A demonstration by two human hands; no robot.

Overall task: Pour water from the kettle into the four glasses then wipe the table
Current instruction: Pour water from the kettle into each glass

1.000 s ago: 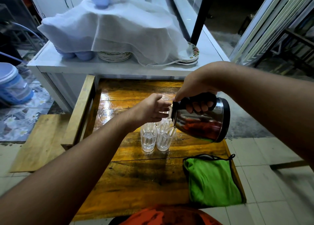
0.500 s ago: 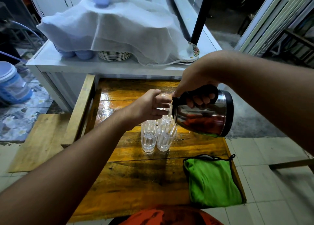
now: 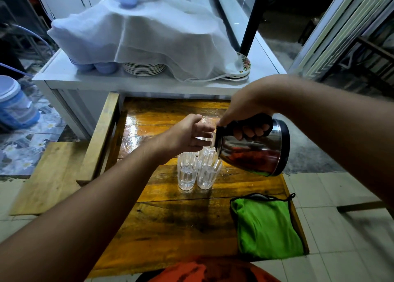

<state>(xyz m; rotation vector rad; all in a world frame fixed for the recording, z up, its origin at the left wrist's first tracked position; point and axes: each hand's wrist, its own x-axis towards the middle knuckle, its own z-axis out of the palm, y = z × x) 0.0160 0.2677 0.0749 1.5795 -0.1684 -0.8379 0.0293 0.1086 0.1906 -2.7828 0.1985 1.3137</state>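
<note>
The right hand (image 3: 245,109) is gripping the black handle of the steel kettle (image 3: 253,147), tipping it mouth-down toward the glasses (image 3: 197,170), while the left hand (image 3: 187,135) is reaching in at the kettle's mouth with fingers loosely curled, and whether it is holding anything cannot be told. The glasses are standing clustered together at the centre of the frame on the wet wooden table (image 3: 170,228), directly below both hands. A green cloth (image 3: 266,226) is lying at the table's lower right corner, well apart from the glasses.
</note>
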